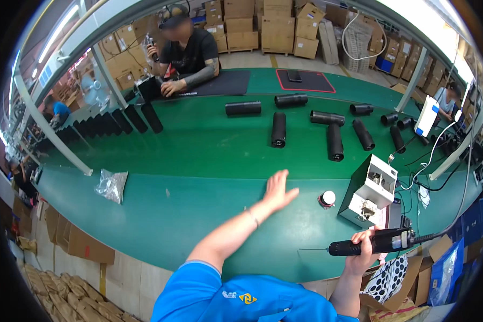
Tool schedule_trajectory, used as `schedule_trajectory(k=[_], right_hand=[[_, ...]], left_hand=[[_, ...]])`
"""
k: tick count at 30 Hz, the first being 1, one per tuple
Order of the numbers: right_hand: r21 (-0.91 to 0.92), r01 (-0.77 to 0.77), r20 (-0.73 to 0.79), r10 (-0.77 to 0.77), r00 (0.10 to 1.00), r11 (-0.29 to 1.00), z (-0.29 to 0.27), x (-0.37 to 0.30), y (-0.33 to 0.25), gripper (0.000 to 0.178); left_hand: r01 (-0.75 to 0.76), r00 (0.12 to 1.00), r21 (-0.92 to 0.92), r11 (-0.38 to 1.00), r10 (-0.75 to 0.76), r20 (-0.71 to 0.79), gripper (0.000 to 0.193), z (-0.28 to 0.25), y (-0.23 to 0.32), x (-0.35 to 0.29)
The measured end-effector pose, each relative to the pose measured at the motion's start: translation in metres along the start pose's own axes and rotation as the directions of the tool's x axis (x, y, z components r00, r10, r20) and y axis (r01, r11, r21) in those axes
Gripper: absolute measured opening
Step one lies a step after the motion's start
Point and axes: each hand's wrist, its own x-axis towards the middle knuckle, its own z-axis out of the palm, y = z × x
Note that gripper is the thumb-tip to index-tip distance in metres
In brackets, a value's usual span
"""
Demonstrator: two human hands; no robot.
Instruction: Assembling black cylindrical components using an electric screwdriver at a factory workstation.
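Observation:
My left hand (278, 192) reaches forward over the green bench, fingers spread, with nothing in it. In my right hand (364, 248) is a black electric screwdriver (378, 242), its long thin bit pointing left and its cable running off to the right. Just beyond that hand stands a white box-shaped screw feeder (369, 190) with an open front. To its left sits a small round part with a white top (327, 199). Past my left hand, several black cylinders lie on the green belt; the closest include one upright-pointing cylinder (278, 130) and another beside it (335, 143).
A clear bag of small parts (111, 186) lies at the left. Across the bench a person (190, 59) works by a row of black cylinders (121, 121). A phone (294, 75) rests on a dark mat. Cables hang at the right, near a metal post (451, 161).

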Motion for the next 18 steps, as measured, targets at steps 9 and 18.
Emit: schedule_trajectory(k=[9,18], right_hand=[[-0.115,-0.073,0.028,0.077,0.997,0.991,0.023,-0.003,0.026,0.039],[-0.158,0.011,-0.033,-0.017,0.999,0.987,0.036,-0.006,0.047,0.038]], left_hand=[[-0.126,0.991,-0.339,0.932,0.101,-0.091,0.043,-0.029,0.023,-0.07],[-0.592,0.806,-0.702,0.396,0.308,-0.506,0.026,-0.15,0.054,-0.081]])
